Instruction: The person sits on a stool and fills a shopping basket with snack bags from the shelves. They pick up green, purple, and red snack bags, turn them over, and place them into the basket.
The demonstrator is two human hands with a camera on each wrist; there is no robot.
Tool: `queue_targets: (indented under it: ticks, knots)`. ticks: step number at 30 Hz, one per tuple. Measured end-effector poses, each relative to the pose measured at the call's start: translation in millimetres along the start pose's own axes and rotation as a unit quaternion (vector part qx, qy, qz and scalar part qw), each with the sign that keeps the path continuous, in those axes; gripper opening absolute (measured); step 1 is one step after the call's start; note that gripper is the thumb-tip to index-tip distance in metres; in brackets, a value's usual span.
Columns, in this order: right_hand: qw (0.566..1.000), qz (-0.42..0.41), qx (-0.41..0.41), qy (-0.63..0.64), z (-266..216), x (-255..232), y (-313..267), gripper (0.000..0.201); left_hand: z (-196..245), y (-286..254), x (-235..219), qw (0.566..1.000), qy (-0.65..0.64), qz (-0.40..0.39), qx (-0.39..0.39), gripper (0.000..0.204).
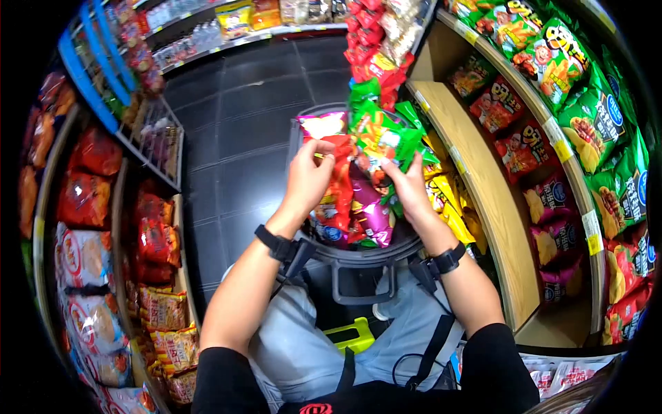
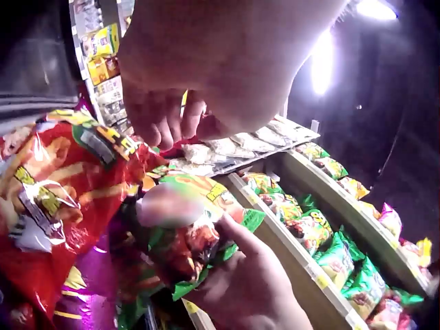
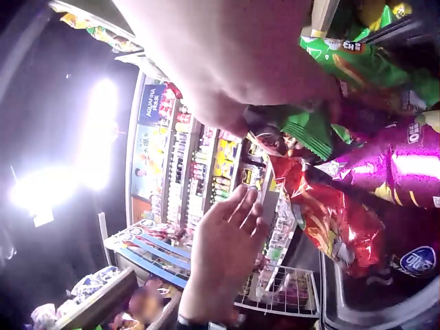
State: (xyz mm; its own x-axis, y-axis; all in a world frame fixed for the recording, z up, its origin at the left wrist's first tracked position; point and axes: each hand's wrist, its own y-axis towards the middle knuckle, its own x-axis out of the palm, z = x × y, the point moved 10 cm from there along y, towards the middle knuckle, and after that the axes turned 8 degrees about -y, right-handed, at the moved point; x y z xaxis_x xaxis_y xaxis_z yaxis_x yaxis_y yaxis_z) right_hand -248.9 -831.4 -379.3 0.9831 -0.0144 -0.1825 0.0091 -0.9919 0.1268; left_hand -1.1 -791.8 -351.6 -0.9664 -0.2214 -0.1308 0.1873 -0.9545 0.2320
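My right hand [image 1: 412,186] grips a green snack bag [image 1: 379,134] by its side, thumb across the front, over a dark basket [image 1: 407,252]. The left wrist view shows the bag [image 2: 189,227] upright in that hand [image 2: 258,282]. Across from it, my left hand [image 1: 310,176] hovers at the upper edge of a red snack bag [image 1: 338,183], fingers loosely bent and holding nothing. In the right wrist view the left hand [image 3: 230,240] is beside the red bag [image 3: 337,220]. A purple snack bag [image 1: 374,217] lies lower in the basket.
Wooden shelving [image 1: 476,200] with bagged snacks runs along the right. More shelves with red bags [image 1: 86,196] stand at left, beside a wire rack [image 1: 155,148]. Yellow bags [image 1: 448,207] are right of the basket. A yellow-green object [image 1: 355,336] lies between my legs.
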Motion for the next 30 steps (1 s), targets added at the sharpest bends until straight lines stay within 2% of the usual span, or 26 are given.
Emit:
queue_targets:
  ticks: [2,4,5,6,10,13,15,18,20,24,26,28,29,30]
  knots:
    - [0.998,-0.011,-0.055,-0.04,-25,6,-10,0.092,-3,10,19,0.999,-0.032,-0.027,-0.029,0.019]
    - [0.978,0.003,-0.077,-0.196,-31,-1,-11,0.098,-1,26,42,0.995,-0.068,-0.074,0.029,0.019]
    - [0.973,0.0,-0.095,-0.21,-31,-2,-9,0.1,0,32,51,0.991,-0.095,-0.087,0.04,0.02]
    - [0.969,-0.006,-0.114,-0.22,-34,-1,-7,0.101,-4,37,55,0.991,-0.088,-0.099,0.018,0.021]
    - [0.96,-0.01,-0.15,-0.236,-35,-4,10,0.099,-14,51,51,0.993,-0.096,-0.068,0.005,0.019]
    - [0.964,-0.014,-0.131,-0.232,-25,-14,19,0.094,-21,57,46,0.995,-0.071,-0.076,0.01,0.018]
    - [0.962,0.004,-0.128,-0.241,-30,-21,26,0.089,-23,62,36,0.998,-0.054,-0.043,0.013,0.018]
    - [0.98,-0.013,-0.112,-0.164,-26,-23,35,0.086,-23,69,31,0.997,-0.061,-0.03,0.045,0.018]
    - [0.969,0.006,-0.162,-0.184,-42,-27,34,0.084,-17,69,31,0.996,-0.07,-0.022,0.059,0.018]
    - [0.986,-0.015,-0.132,-0.103,-57,-28,35,0.08,-10,67,38,0.996,-0.062,-0.028,0.064,0.017]
    - [0.99,-0.001,-0.107,-0.087,-55,-32,33,0.08,-12,66,42,0.997,-0.062,-0.033,0.031,0.017]
    - [0.988,0.023,-0.12,-0.094,-41,-39,41,0.083,-8,66,41,0.995,-0.055,-0.012,0.081,0.018]
    - [0.991,0.052,-0.094,-0.079,-28,-43,42,0.078,-9,65,41,0.995,-0.044,-0.018,0.089,0.019]
    - [0.995,0.006,-0.099,0.035,-35,-34,43,0.061,-6,64,38,0.995,-0.03,-0.018,0.095,0.021]
